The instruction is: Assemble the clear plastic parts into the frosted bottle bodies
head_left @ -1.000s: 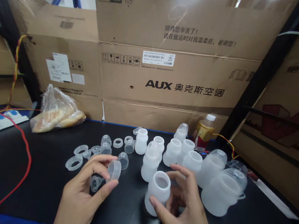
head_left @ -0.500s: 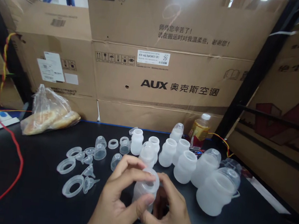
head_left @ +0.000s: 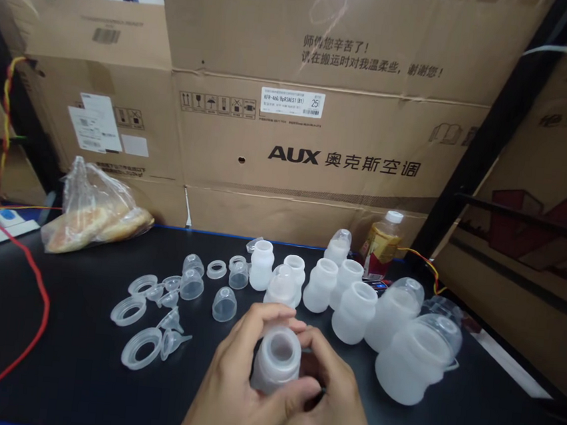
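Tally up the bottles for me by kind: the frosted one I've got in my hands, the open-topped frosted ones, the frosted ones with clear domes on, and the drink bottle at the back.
Held frosted bottle, between your left hand and right hand: 1
Open-topped frosted bottles: 5
Domed frosted bottles: 4
Labelled drink bottle: 1
Total: 11

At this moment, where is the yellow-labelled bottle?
In the head view, the yellow-labelled bottle stands at right rear, before the cardboard, right of a clear-domed bottle.
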The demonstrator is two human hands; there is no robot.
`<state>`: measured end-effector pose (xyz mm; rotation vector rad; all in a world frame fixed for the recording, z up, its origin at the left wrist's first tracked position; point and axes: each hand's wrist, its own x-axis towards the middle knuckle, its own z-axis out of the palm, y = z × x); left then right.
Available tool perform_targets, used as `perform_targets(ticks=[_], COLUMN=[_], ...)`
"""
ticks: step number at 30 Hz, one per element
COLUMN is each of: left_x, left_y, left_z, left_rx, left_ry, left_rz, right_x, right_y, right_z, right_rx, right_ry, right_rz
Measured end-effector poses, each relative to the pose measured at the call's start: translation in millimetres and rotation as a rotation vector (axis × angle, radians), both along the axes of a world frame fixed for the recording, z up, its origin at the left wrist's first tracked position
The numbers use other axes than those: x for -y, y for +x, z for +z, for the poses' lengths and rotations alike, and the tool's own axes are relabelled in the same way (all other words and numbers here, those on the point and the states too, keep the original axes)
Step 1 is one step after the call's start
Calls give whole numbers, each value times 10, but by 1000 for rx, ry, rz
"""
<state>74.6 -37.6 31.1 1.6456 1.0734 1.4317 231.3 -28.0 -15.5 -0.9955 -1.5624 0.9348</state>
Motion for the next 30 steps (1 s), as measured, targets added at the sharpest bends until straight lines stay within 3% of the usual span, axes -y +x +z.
perform_targets(ticks=[4, 7, 12, 17, 21, 25, 30], left_x=[-20, 53, 194, 123, 50, 59, 167], left_y=[-161, -283, -152, 83, 21, -167, -148], left_z=[-1, 36, 97, 94, 44, 33, 96], left_rx=[89, 34, -72, -9, 39, 104, -17], left_ry=[-1, 63, 72, -4, -54, -66, 15], left_rz=[138, 258, 179, 58, 135, 206, 200], right_x=[-8, -3, 9, 22, 23, 26, 23], right_y=[34, 50, 22, -57, -51, -16, -17], right_z=[19, 50, 88, 103, 107, 128, 133], right_rx=[31, 37, -61, -187, -136, -80, -73], right_ry=[-56, -106, -144, -164, -102, -169, -175], right_rz=[19, 15, -3, 41, 52, 108, 43])
